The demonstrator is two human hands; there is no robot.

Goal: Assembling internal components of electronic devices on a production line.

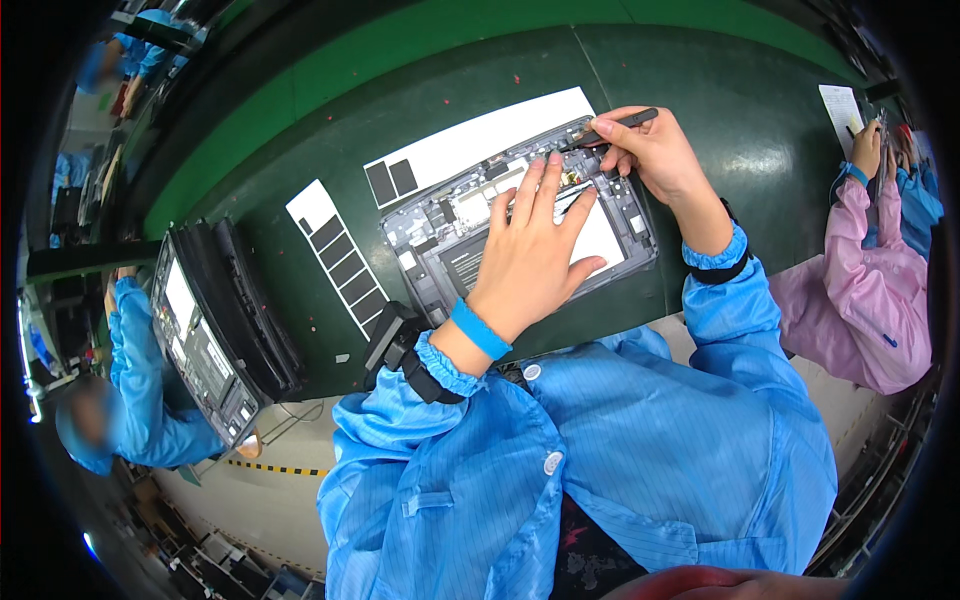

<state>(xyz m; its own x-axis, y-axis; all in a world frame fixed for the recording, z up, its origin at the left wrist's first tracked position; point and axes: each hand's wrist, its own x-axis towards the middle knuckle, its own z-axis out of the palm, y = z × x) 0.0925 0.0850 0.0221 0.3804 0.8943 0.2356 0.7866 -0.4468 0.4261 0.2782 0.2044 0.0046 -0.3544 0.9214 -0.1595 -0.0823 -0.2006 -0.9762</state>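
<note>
An opened laptop base (420, 275), its battery and circuit boards bare, lies at a slant on the dark green table in front of me. My left hand (530, 250) rests on it, palm down, fingers stretched out and apart, fingertips touching the upper middle of the boards. Over the far right corner, my right hand (655, 155) pinches a slim black tool (632, 118) between thumb and fingers. Its lower end points down toward the boards; I cannot make out the tip.
A white sheet (520, 120) with two black pads lies behind the laptop. Left of it is a white strip (312, 205) bearing several black pads. Stacked laptop parts (250, 330) stand at the table's left edge. Co-workers in blue and pink (865, 310) sit either side.
</note>
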